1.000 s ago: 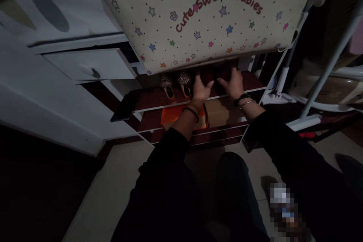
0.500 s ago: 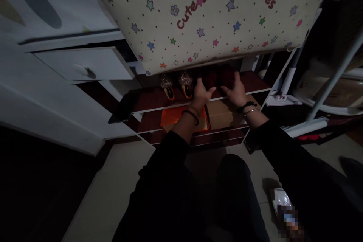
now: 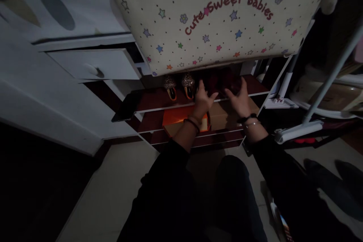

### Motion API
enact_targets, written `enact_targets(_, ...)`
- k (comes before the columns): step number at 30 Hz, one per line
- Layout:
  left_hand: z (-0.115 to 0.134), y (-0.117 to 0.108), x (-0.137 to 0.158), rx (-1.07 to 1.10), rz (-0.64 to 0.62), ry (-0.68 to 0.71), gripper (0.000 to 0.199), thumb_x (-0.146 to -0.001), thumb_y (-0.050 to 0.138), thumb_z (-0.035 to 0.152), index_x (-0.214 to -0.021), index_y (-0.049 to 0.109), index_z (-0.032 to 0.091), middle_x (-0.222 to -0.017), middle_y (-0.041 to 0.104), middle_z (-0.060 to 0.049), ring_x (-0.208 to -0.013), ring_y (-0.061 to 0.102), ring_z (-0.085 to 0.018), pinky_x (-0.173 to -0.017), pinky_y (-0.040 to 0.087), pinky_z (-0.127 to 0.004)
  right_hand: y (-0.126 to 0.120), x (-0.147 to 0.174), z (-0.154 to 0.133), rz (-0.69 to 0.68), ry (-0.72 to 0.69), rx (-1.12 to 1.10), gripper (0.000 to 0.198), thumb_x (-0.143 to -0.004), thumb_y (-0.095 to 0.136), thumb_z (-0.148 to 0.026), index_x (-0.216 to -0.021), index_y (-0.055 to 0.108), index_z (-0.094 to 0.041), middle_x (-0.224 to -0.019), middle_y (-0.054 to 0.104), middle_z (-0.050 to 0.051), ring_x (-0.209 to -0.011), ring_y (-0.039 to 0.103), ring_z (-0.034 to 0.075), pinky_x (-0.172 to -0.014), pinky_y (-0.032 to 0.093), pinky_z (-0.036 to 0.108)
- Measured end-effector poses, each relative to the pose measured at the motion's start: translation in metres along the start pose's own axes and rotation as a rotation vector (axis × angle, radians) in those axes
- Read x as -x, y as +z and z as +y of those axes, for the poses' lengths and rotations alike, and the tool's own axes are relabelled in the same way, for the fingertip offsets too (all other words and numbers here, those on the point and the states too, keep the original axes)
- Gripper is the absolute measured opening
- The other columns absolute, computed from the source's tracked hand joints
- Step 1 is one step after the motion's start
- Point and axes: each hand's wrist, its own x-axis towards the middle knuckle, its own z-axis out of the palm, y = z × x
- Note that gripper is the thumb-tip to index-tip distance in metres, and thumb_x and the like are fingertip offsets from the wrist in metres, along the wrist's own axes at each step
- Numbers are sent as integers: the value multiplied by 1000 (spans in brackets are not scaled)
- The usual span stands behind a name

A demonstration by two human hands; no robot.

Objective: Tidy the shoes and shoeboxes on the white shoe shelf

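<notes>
A pair of dark red, furry-looking shoes [image 3: 226,79] rests on the top shelf [image 3: 151,98], dim and partly shaded under the cloth. My left hand [image 3: 204,100] is at their left side, thumb and fingers spread. On their right, my right hand [image 3: 239,100] also has its thumb and fingers apart. Whether the fingertips touch the shoes cannot be made out. Left of my left hand stand two glittery shoes [image 3: 187,83] with orange-edged openings.
A cream star-printed cloth [image 3: 227,19] hangs over the rack. Below are an orange box [image 3: 178,117] and a brown cardboard box [image 3: 222,113]. A white drawer [image 3: 110,64] juts out at left. A white-headed mop [image 3: 299,130] leans at right.
Both hands have loosened slightly, with thumbs and fingers further apart around the dark red shoes. The view has shifted a little. The glittery shoes stay on the shelf.
</notes>
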Motion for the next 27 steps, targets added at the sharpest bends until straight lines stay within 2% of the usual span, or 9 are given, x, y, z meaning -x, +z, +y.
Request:
enact_targets(3, 13, -14, 67, 297, 23, 72, 87, -90, 70, 20, -165, 26, 17, -171, 25, -19, -156, 36, -24, -123, 39, -35, -9, 64, -3, 103, 117, -249, 98, -79, 74, -54, -159, 29, -20, -150, 46, 13, -121, 61, 8, -112, 54, 24)
enact_targets(5, 13, -21, 120, 461, 87, -1, 75, -91, 72, 26, -159, 41, 20, -164, 40, -16, -148, 46, -22, -118, 44, -34, -11, 112, 2, 152, 251, -406, 88, -79, 77, -54, -152, 37, -24, -146, 49, 9, -120, 61, 6, -107, 54, 18)
enact_targets(8, 6, -26, 180, 672, 194, -268, 60, -85, 82, 32, -141, 61, 20, -125, 64, -8, -111, 63, -14, -98, 52, -26, -4, 165, 9, 219, 561, -649, 85, -66, 88, -44, -138, 49, -22, -120, 58, 4, -93, 59, 2, -84, 55, 15)
enact_targets(11, 13, -33, 200, 1031, 156, -447, 65, -77, 89, 28, -137, 65, 23, -83, 50, 3, -73, 49, -6, -70, 45, -18, 9, 183, -6, 69, 713, -816, 94, -56, 93, -36, -138, 50, -23, -87, 49, -2, -68, 43, -1, -60, 43, 14)
enact_targets(15, 61, -62, 195, 1231, -33, -305, 96, -78, 84, 12, -160, 43, 41, -75, 38, 6, -62, 37, -5, -63, 40, -17, 10, 175, -63, -372, 456, -908, 107, -73, 84, -28, -162, 25, -39, -70, 26, -6, -56, 26, -2, -51, 27, 10)
enact_targets(18, 100, -91, 204, 1241, -197, -63, 118, -79, 80, 10, -166, 15, 57, -65, 27, 8, -53, 23, -7, -55, 37, -17, -4, 180, -107, -656, 158, -921, 114, -86, 70, -20, -164, -7, -53, -65, 18, -5, -55, 25, 0, -52, 30, 9)
enact_targets(20, 113, -106, 219, 1226, -315, 111, 123, -82, 77, 9, -162, 1, 65, -60, 23, 10, -48, 16, -7, -50, 33, -16, -16, 193, -120, -788, -7, -953, 113, -91, 61, -15, -160, -18, -58, -63, 16, -4, -54, 23, 0, -54, 32, 9)
enact_targets(23, 109, -115, 247, 1200, -409, 275, 123, -85, 72, 9, -159, -8, 67, -56, 19, 11, -43, 12, -6, -46, 28, -16, -30, 219, -111, -885, -141, -990, 110, -93, 54, -13, -156, -24, -59, -61, 14, -4, -55, 21, 0, -56, 33, 9)
enact_targets(27, 89, -111, 278, 1147, -378, 228, 119, -86, 74, 15, -159, -5, 66, -53, 15, 11, -42, 12, -7, -46, 26, -16, -36, 250, -77, -910, -101, -1031, 109, -94, 52, -12, -153, -25, -59, -61, 12, -3, -57, 21, 1, -58, 32, 9)
